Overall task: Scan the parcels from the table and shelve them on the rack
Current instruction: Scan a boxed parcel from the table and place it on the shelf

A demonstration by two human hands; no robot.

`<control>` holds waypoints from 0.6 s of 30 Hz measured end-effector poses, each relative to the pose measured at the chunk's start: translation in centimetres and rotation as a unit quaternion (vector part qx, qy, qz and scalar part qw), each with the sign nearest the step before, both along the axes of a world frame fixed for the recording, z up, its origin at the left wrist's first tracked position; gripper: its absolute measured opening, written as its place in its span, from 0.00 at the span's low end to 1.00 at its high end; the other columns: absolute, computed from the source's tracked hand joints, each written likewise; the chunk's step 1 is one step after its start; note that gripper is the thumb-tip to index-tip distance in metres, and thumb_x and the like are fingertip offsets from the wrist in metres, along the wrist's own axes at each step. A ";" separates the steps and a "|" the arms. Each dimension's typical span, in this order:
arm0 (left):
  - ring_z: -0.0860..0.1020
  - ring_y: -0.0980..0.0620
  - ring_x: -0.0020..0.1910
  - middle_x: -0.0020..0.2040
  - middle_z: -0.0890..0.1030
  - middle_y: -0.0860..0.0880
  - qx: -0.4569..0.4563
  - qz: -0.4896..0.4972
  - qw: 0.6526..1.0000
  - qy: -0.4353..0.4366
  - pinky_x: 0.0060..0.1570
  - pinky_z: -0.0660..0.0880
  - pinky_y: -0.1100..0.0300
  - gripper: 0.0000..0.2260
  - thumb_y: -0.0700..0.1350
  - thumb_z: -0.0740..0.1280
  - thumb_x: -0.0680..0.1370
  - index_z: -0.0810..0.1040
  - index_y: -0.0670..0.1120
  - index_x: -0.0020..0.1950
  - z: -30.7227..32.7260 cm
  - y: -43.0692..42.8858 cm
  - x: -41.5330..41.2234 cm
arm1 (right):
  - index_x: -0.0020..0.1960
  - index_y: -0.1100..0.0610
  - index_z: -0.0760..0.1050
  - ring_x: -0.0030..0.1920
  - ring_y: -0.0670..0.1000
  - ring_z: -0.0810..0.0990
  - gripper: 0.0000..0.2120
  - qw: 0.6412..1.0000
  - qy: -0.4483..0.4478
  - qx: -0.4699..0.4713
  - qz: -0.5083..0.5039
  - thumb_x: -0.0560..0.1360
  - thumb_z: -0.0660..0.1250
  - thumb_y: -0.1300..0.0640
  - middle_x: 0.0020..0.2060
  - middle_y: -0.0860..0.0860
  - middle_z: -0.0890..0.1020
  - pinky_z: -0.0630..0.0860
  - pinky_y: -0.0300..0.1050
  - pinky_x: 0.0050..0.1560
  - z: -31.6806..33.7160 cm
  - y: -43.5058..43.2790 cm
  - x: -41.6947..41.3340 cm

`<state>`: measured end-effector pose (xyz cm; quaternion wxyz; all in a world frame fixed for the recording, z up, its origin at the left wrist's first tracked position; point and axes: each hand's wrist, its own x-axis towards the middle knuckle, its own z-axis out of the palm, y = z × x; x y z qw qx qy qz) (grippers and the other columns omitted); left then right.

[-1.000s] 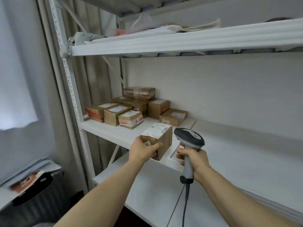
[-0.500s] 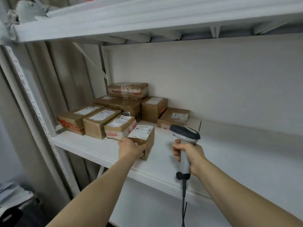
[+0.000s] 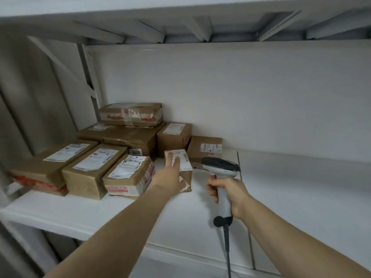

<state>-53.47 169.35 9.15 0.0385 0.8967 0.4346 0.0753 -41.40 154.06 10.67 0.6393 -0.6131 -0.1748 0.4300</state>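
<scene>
As it sits: small brown cardboard parcel [image 3: 188, 176], white label [image 3: 183, 159] atop.
Left hand [image 3: 170, 178]: straight fingers [image 3: 176, 162] flat on label, parcel at 12 o'clock.
Right hand [image 3: 228, 191]: grips grey-white plastic scanner [image 3: 220, 167].

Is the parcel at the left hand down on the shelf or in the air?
On the shelf: the parcel sits flat on it, and the left hand rests on top, fingers straight.

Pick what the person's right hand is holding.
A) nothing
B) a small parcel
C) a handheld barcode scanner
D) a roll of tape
C: the right hand grips the handle of the corded scanner, while the left hand rests on a small parcel on the shelf.
</scene>
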 end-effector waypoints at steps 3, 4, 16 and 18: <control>0.74 0.42 0.61 0.72 0.62 0.40 0.038 -0.007 0.999 0.034 0.51 0.73 0.54 0.31 0.50 0.63 0.79 0.53 0.41 0.77 0.7 0.9 1.3 | 0.46 0.62 0.81 0.31 0.51 0.80 0.05 1.000 -0.004 0.002 -0.003 0.70 0.71 0.65 0.35 0.57 0.85 0.75 0.42 0.29 -0.1 0.3 0.3; 0.74 0.43 0.60 0.69 0.67 0.40 0.052 -0.007 0.997 0.048 0.49 0.73 0.55 0.29 0.49 0.63 0.79 0.57 0.40 0.75 1.0 1.0 1.8 | 0.45 0.62 0.81 0.31 0.51 0.80 0.05 1.000 -0.004 0.003 -0.008 0.70 0.71 0.65 0.35 0.57 0.85 0.75 0.42 0.30 -0.1 0.4 0.5; 0.76 0.45 0.60 0.61 0.77 0.44 0.110 0.004 0.980 0.165 0.55 0.73 0.53 0.16 0.42 0.66 0.77 0.74 0.43 0.64 2.6 3.0 4.5 | 0.47 0.63 0.80 0.29 0.51 0.78 0.06 0.999 0.020 0.011 -0.026 0.70 0.70 0.67 0.33 0.58 0.83 0.75 0.42 0.30 0.2 0.3 1.1; 0.74 0.44 0.61 0.62 0.76 0.44 0.093 0.023 0.980 0.176 0.57 0.71 0.53 0.15 0.41 0.64 0.78 0.73 0.43 0.65 3.1 3.4 4.8 | 0.47 0.63 0.80 0.30 0.50 0.78 0.06 0.999 0.019 0.013 -0.024 0.70 0.70 0.67 0.33 0.57 0.83 0.75 0.42 0.30 0.3 0.2 1.1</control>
